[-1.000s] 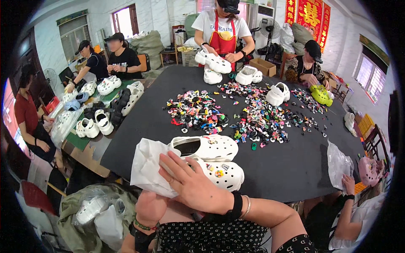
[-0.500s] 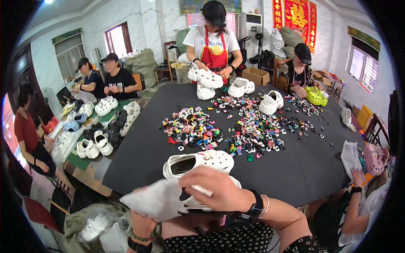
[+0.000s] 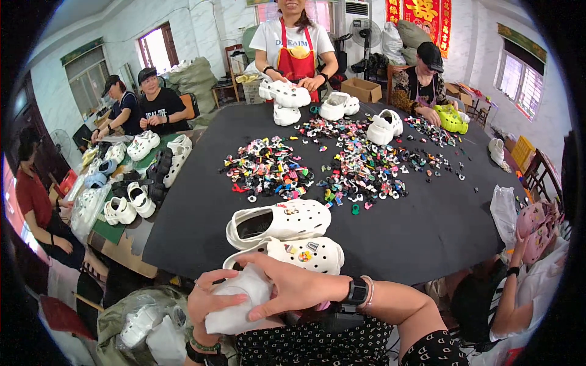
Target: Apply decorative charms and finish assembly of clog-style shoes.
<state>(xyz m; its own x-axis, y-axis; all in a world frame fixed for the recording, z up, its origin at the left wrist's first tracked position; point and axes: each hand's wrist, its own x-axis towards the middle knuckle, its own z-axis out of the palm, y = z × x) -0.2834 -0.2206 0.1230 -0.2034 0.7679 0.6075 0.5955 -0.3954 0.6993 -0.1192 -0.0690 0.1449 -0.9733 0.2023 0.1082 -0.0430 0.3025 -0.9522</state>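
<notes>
Both my hands press a wad of crumpled white paper (image 3: 235, 305) between them, low at the table's near edge. My left hand (image 3: 203, 299) grips it from the left with bent fingers. From the right, my right hand (image 3: 299, 285) closes over it, thumb and fingers on its surface. Just beyond lie two white clogs side by side. The nearer clog (image 3: 317, 259) carries several colourful charms, and my right hand covers part of its opening. A small charm sits on top of the farther clog (image 3: 305, 218), whose dark opening faces left.
Mixed charms (image 3: 366, 165) lie heaped mid-table. More white clogs (image 3: 384, 128) stand beyond them. A person in a red apron (image 3: 299, 64) handles clogs opposite; another at far right has a lime clog (image 3: 450, 119). A side table (image 3: 134, 244) with clogs is at left.
The paper, a loose sheet held out at the left before, is now bunched between both hands. My right hand has moved down onto it, uncovering the nearer clog's charms. The view has shifted slightly.
</notes>
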